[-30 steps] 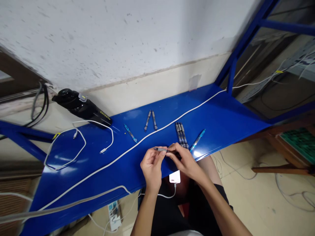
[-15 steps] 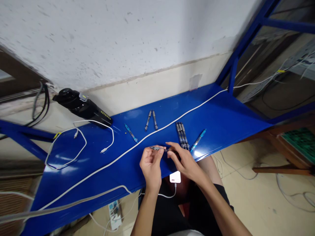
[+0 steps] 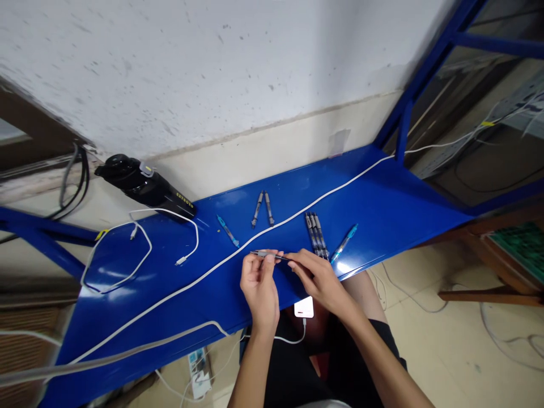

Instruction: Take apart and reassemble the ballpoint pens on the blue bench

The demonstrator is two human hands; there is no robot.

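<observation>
Grey pen [image 3: 262, 254] held over a blue table [image 3: 416, 204], other pens laid out around

Item 1: the grey pen, one, lying roughly crosswise between both hands, above the near part of the table. Left hand [image 3: 260, 289]: gripping the grey barrel between thumb and fingers, palm turned partly up. Right hand [image 3: 317, 277]: thumb and fingertips pinched on the thin dark end; whether that end is a separate piece cannot be told.

Item 2: three dark pens [image 3: 317, 232] with grey upper parts, side by side, just beyond the right hand.

Item 3: right blue pen [image 3: 345, 242], slanted, beside the trio, near the table's front edge.

Item 4: a pair of grey-and-dark pens [image 3: 268, 208], far side of the long white cable [image 3: 312, 202]; upper ends close together, lower ends spread.

Item 5: left blue pen [image 3: 228, 232], left of the pair, lower end at the cable.

Item 6: black bottle [image 3: 153, 190] with yellow lettering, standing at the table's back left.

Item 7: short white cable [image 3: 181, 260], loosely looped before the bottle.

Item 8: white device [image 3: 304, 307], below the table edge, lead plugged in.
</observation>
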